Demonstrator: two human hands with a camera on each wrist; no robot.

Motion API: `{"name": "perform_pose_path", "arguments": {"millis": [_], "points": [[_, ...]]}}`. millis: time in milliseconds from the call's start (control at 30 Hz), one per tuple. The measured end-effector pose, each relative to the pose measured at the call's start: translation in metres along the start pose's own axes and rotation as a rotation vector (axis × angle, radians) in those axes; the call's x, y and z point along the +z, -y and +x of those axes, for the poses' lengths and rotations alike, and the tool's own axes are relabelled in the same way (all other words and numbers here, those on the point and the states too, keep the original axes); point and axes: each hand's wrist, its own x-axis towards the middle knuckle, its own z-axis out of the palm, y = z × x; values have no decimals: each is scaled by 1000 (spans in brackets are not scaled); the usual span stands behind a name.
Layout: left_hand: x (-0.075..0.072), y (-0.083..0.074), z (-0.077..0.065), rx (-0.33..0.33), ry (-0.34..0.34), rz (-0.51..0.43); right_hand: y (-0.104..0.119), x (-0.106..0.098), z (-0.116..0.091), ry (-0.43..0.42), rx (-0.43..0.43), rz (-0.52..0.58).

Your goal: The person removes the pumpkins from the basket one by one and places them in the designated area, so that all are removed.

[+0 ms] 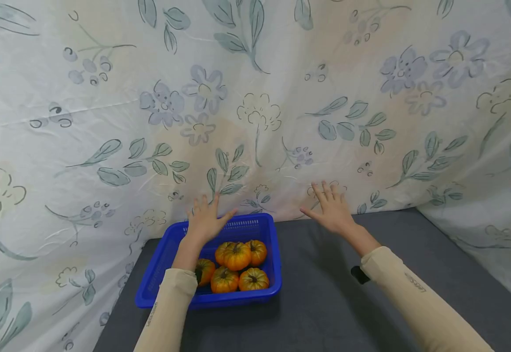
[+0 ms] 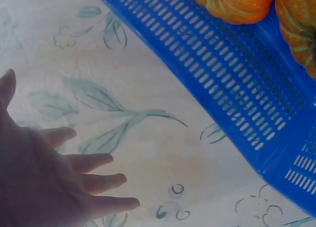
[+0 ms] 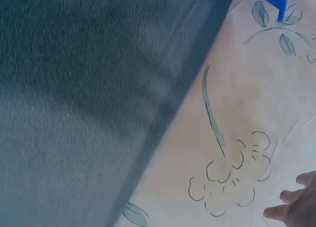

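My left hand [image 1: 203,222] is held up over the blue plastic basket [image 1: 277,259] with its fingers spread and nothing in them. Several small orange pumpkins [image 1: 237,256] lie in the basket, one of them partly hidden behind my left wrist. To the right of the basket, my right hand [image 1: 332,212] is raised above the dark table, fingers spread, holding nothing. In the left wrist view the spread left hand [image 2: 59,177] appears apart from the slotted basket wall [image 2: 212,74]. Only some fingertips of the right hand [image 3: 296,202] show in the right wrist view.
A dark grey table [image 1: 317,313] carries the basket on its left part. Behind it and along both sides hangs a pale cloth [image 1: 282,98] printed with leaves and flowers. A small black object [image 1: 360,275] shows by the right sleeve's cuff.
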Motion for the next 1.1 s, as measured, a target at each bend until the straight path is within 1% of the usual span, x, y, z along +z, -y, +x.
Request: {"name": "perform_pose_path", "arguments": {"millis": [167, 267, 400, 567, 767, 933, 1000, 1100], "points": [[-1, 12, -6, 0, -1, -62, -2, 5, -6, -15, 11, 179], [-3, 21, -13, -6, 15, -105, -1, 7, -9, -4, 29, 302], [-7, 31, -24, -4, 30, -153, 0, 9, -14, 21, 45, 430], [-11, 46, -37, -1, 27, -183, 4, 10, -20, 37, 61, 549], [-16, 62, -52, -40, 33, -215, 6, 13, -25, 42, 95, 658], [-20, 73, -60, -54, 27, -226, 9, 15, -27, 45, 65, 754], [-21, 77, -62, -69, 34, -233, 10, 17, -28, 52, 56, 796], [-21, 83, -66, -93, 50, -246, 14, 16, -30, 67, 67, 839]]}}
